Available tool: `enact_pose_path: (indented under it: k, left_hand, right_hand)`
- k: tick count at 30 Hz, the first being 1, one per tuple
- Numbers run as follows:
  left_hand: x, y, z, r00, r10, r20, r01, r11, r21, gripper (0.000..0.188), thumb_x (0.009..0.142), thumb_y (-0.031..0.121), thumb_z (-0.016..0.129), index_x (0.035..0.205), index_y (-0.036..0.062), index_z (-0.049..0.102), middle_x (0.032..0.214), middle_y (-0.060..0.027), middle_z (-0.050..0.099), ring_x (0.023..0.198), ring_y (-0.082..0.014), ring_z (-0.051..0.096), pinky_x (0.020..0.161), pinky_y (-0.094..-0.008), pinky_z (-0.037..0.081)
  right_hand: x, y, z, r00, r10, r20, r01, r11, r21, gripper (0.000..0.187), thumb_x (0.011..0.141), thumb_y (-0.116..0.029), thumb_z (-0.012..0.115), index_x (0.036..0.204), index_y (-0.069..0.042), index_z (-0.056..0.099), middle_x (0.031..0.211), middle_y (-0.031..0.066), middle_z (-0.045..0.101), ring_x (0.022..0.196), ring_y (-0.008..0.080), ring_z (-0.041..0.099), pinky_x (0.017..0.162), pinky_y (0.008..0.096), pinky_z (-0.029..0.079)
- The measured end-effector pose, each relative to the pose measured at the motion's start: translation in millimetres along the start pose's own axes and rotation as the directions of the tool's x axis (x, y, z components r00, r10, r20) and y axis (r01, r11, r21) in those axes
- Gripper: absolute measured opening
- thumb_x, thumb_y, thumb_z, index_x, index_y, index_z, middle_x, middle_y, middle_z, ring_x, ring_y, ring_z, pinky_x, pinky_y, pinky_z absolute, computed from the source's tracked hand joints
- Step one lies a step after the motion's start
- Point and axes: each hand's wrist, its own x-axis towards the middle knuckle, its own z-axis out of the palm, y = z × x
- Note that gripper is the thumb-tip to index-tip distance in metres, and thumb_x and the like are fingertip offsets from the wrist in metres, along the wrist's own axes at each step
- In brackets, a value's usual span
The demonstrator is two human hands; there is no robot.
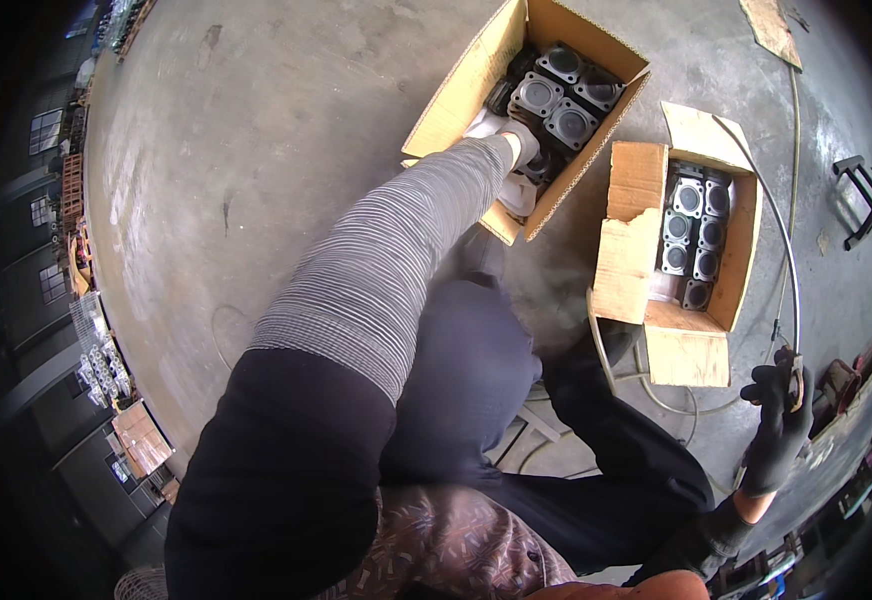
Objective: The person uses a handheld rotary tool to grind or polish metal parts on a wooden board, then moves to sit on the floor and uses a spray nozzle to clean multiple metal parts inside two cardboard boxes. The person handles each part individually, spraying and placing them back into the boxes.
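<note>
My left hand [522, 143], in a pale glove and a grey striped sleeve, reaches into the open cardboard box [445, 98] ahead of me. Its fingers are hidden among dark grey metal castings [571, 124] with square flanges and round centres. Off to the right, my right hand [782, 412] wears a dark glove. Its fingers close around the fitting end of a long, thin grey tube [788, 250], which curves up toward a second box.
The second open cardboard box [634, 262] holds rows of similar castings [689, 197]. Hoses [678, 410] loop across the concrete floor [226, 120] near my legs. A black metal stand [866, 200] and a flat board [771, 30] lie at the far right.
</note>
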Motion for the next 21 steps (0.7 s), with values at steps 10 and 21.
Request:
enact_pose_path:
  k: [10, 21]
  left_hand:
    - [18.7, 52.2, 42.9, 0.814, -0.536, -0.223, 0.201, 0.621, -0.758, 0.042, 0.094, 0.030, 0.069, 0.131, 0.0112, 0.073, 0.138, -0.0160, 0.069, 0.129, -0.0396, 0.064, 0.107, -0.0463, 0.052]
    - [-27.3, 62.6, 25.0, 0.810, -0.585, -0.039, 0.202, 0.342, -0.918, 0.040, 0.098, 0.024, 0.063, 0.131, 0.0020, 0.062, 0.130, -0.0266, 0.069, 0.121, -0.0412, 0.069, 0.097, -0.0491, 0.058]
  right_hand:
    - [9.4, -0.2, 7.9, 0.999, 0.036, 0.010, -0.036, 0.999, -0.026, 0.033, 0.108, -0.009, 0.059, 0.137, 0.004, 0.060, 0.102, 0.0105, 0.073, 0.081, 0.0147, 0.069, 0.077, 0.0291, 0.055]
    - [7.4, 2.0, 8.1, 0.999, 0.047, 0.001, -0.047, 0.998, -0.048, 0.031, 0.107, -0.006, 0.060, 0.137, 0.003, 0.060, 0.102, 0.0101, 0.073, 0.081, 0.0131, 0.067, 0.074, 0.0276, 0.055]
